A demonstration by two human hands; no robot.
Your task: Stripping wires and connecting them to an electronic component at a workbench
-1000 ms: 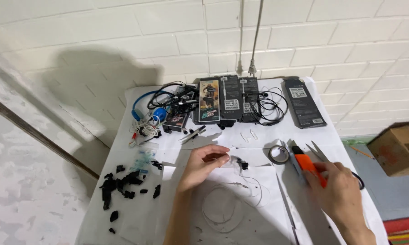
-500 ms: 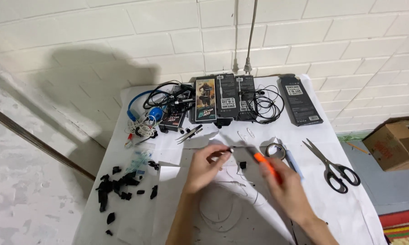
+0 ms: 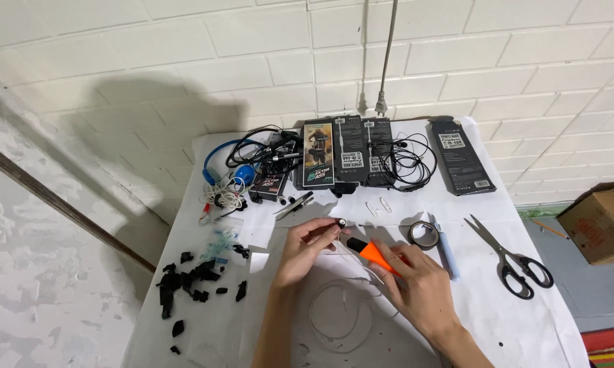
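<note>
My left hand [image 3: 305,251] pinches a small black earbud piece [image 3: 341,223] at its fingertips, over the white-covered table [image 3: 525,327]. A thin white cable [image 3: 337,313] runs from it and loops on the cloth below. My right hand [image 3: 416,286] grips an orange-handled tool [image 3: 375,255] whose dark tip points up-left, just below the earbud piece. The two hands are close together at the table's middle.
Scissors [image 3: 508,255] lie at the right, a tape roll [image 3: 424,234] and a pale blue pen [image 3: 447,253] beside my right hand. Dark boxes [image 3: 348,153], tangled black cables [image 3: 409,163] and blue headphones [image 3: 228,163] line the back. Black scraps [image 3: 191,279] lie left. A cardboard box [image 3: 603,221] sits on the floor.
My right hand left the scissors' area carrying the orange tool and came left to the earbud piece. My left hand stayed holding the piece.
</note>
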